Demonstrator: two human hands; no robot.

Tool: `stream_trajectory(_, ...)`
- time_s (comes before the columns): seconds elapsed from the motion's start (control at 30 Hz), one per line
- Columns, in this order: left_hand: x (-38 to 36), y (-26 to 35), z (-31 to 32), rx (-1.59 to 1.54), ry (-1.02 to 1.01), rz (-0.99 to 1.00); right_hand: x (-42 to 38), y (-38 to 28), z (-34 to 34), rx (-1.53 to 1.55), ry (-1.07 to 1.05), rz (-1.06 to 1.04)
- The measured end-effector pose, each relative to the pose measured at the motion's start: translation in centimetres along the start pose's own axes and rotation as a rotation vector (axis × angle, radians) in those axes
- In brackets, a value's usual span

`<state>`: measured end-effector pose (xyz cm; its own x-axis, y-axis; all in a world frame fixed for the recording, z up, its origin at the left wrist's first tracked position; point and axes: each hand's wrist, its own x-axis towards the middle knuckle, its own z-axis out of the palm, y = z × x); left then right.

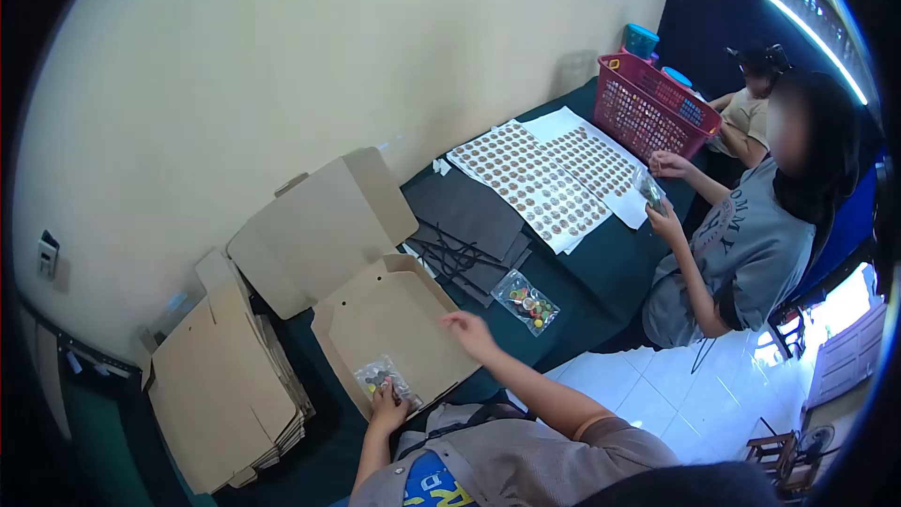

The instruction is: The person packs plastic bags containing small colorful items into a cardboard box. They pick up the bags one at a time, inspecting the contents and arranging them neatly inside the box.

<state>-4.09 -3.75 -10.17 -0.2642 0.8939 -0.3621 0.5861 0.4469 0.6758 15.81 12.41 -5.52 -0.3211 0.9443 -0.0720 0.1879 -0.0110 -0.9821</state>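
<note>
My left hand grips a small clear plastic bag with small dark and yellow pieces in it, at the near left corner of an open cardboard box. The box's lid is folded back toward the wall. Above the box's right side is my right hand, its fingers loosely stretched out and holding nothing visible. Another clear bag of colourful round pieces lies on the dark green tablecloth, to the right of the box.
Flattened cardboard boxes are stacked at left. Black bags with cord handles and sheets of round stickers lie behind. A red basket stands farther back. A co-worker at right holds a clear bag; another person sits beyond.
</note>
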Motion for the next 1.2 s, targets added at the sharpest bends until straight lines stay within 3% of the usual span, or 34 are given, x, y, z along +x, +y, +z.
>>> stream_trajectory(0.03, -0.3, 0.3, -0.1, 0.153, -0.034, 0.004, 0.0, -0.6, -2.2, 0.015, 0.11, 0.05)
stream_trajectory(0.1, -0.4, 1.0, -0.7, 0.16, -0.052, -0.014, 2.2, 6.1, -5.8, -0.031, 0.421, 0.016)
stream_trajectory(0.17, -0.2, 0.7, -0.6, 0.166, -0.064, -0.036, 2.0, 7.6, -9.7, -0.274, 0.618, 0.043)
stream_trajectory(0.2, 0.1, 0.1, -0.4, 0.273, -0.077, -0.043, 1.5, 8.6, -11.2, -0.276, 0.623, 0.045)
stream_trajectory(0.27, 0.2, 0.5, -0.5, 0.372, -0.138, -0.106, 0.8, 10.1, -13.4, -0.793, 0.723, -0.03)
stream_trajectory(0.3, 0.0, 0.7, -0.4, 0.369, -0.135, -0.105, 0.4, 10.5, -13.8, -0.795, 0.724, -0.034)
stream_trajectory(0.37, -0.5, 0.8, -0.2, 0.398, -0.049, -0.105, -0.4, 11.3, -14.2, -0.803, 0.582, 0.103)
stream_trajectory(0.43, -1.0, 0.9, -0.6, 0.278, -0.001, -0.069, -0.5, 10.6, -14.4, -0.886, 0.571, 0.046)
stream_trajectory(0.5, -0.8, 1.7, -1.1, 0.129, 0.062, -0.031, -0.1, 8.1, -14.3, -0.564, 0.473, 0.263)
stream_trajectory(0.53, -0.8, 1.7, -1.6, 0.115, 0.127, 0.024, 0.2, 6.4, -14.4, -0.584, 0.466, 0.241)
stream_trajectory(0.6, -0.6, 2.2, -2.4, 0.063, 0.196, 0.039, 0.0, 3.0, -13.8, -0.111, 0.362, 0.167)
stream_trajectory(0.63, -0.4, 3.5, -3.3, 0.048, 0.212, 0.039, -0.2, 0.6, -13.1, -0.122, 0.353, 0.149)
stream_trajectory(0.7, -0.6, 6.0, -4.8, -0.086, 0.281, 0.109, -0.8, -3.2, -11.5, -0.333, 0.395, -0.141)
stream_trajectory(0.73, -0.4, 6.5, -5.0, -0.097, 0.297, 0.104, -0.6, -3.5, -10.8, -0.287, 0.385, -0.182)
stream_trajectory(0.8, 0.5, 7.5, -5.2, -0.083, 0.271, 0.304, -0.2, -4.9, -9.2, -0.215, 0.369, -0.198)
stream_trajectory(0.83, 1.2, 7.6, -4.8, -0.088, 0.284, 0.307, -0.3, -5.9, -8.2, -0.138, 0.363, -0.19)
stream_trajectory(0.87, 2.1, 7.6, -4.0, -0.329, 0.123, 0.35, -0.4, -7.0, -6.8, 0.17, 0.289, -0.149)
stream_trajectory(0.93, 0.3, 11.5, -5.3, -0.647, -0.128, 0.347, -1.0, -8.7, -4.6, 0.294, 0.111, -0.089)
stream_trajectory(0.97, 0.6, 11.7, -4.9, -0.647, -0.125, 0.349, -0.9, -8.3, -3.3, 0.306, 0.046, -0.107)
stream_trajectory(1.07, 1.3, 12.4, -4.1, -1.039, -0.107, 0.32, -1.5, -7.4, 0.0, 0.37, -0.151, 0.005)
stream_trajectory(1.2, 1.1, 12.5, -5.3, -1.109, -0.049, 0.226, -3.1, -8.7, 2.9, 0.449, -0.128, -0.014)
